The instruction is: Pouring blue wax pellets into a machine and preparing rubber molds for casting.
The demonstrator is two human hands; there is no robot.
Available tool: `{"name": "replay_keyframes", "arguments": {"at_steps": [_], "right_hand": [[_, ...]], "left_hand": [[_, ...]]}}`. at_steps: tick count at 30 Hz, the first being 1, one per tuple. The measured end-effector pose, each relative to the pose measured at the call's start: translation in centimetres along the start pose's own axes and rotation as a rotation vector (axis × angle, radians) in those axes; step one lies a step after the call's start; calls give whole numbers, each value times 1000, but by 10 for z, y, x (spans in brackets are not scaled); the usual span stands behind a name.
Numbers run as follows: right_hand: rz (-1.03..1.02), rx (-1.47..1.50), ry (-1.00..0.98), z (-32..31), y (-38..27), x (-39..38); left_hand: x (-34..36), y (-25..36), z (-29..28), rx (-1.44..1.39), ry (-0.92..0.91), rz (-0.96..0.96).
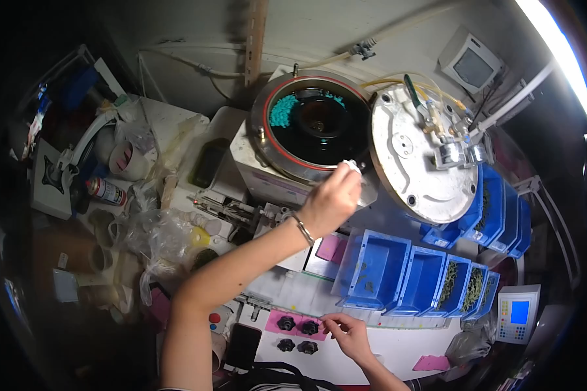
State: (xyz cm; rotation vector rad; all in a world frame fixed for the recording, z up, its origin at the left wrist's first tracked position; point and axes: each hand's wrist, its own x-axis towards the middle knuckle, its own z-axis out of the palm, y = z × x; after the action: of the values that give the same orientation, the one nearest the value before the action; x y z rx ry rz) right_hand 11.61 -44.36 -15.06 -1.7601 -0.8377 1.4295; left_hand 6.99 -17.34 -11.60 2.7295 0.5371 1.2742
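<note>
My left hand (332,199), a bracelet on its wrist, reaches up to the front rim of a round metal chamber (274,153) and pinches a small white wad (352,165) against the rim. The chamber has a red seal ring, a dark inside and teal granules (282,111) at its left. My right hand (349,333) rests low on the white bench and pinches the edge of a pink pad (297,318) beside a black knob (310,327). Another black knob (284,322) sits on the pad, and two more (296,347) lie just below it.
The chamber's round lid (414,163) stands swung open at the right, with fittings and hoses on it. Blue bins (378,267) line the right side, several holding small dark parts. A phone (242,345), a spray can (107,191), plastic bags (153,234) and a keypad unit (518,313) lie around.
</note>
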Motion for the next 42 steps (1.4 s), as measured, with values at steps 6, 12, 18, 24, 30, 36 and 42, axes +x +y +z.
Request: {"name": "replay_keyframes", "arguments": {"at_steps": [6,12,18,24,30,36,42], "right_hand": [[11,-67,5,-10,0,5],[11,-83,44,-20,0,11],[-18,-46,84,-26,5,1],[64,37,74,-24,11,0],[72,54,107,-26,14,14],[102,11,149,-33,0,17],[103,-44,223,-41,1,7]], "left_hand": [[-27,-26,-34,62,23,109],[-31,-74,-78,103,4,-71],[-21,-90,-92,9,193,-196],[-15,-141,-93,-7,-28,-252],[30,-203,-62,42,-73,-260],[77,-227,-30,243,-152,-107],[114,-172,-34,172,-10,-100]]}}
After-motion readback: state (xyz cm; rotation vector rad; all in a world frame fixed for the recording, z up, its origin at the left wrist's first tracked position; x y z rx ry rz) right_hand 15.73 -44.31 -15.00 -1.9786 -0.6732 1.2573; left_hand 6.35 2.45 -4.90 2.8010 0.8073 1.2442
